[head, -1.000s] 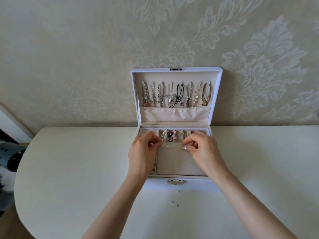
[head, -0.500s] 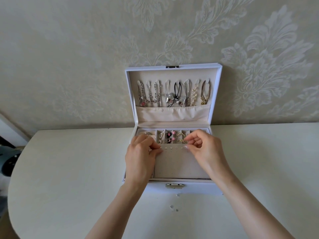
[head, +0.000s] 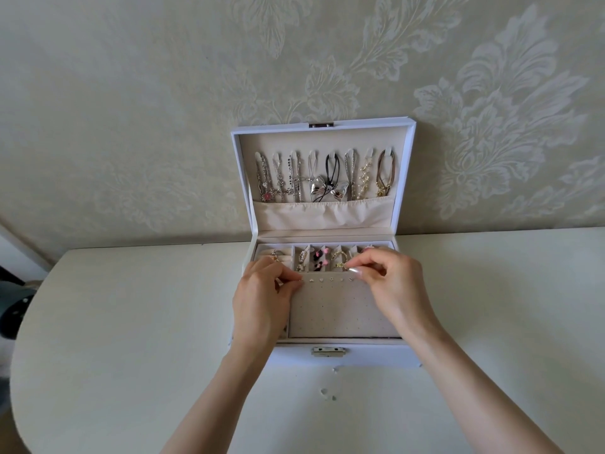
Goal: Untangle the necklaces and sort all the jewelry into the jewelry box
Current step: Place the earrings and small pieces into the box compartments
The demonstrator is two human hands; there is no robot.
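A pale cream surface with a rounded left end is seen across the lower half of the view, set against the wall. The wall is covered with beige wallpaper, on which large leaf and flower ornaments are embossed in a lighter tone. Beyond the left end of the surface, a dark teal object is partly shown, cut off at the edge of view; what it is cannot be told. A white slanted strip is seen above it.

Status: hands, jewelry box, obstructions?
Left hand and right hand pinching at stud row ends. Necklaces hung in lid. Few loose bits on table, nothing blocking.
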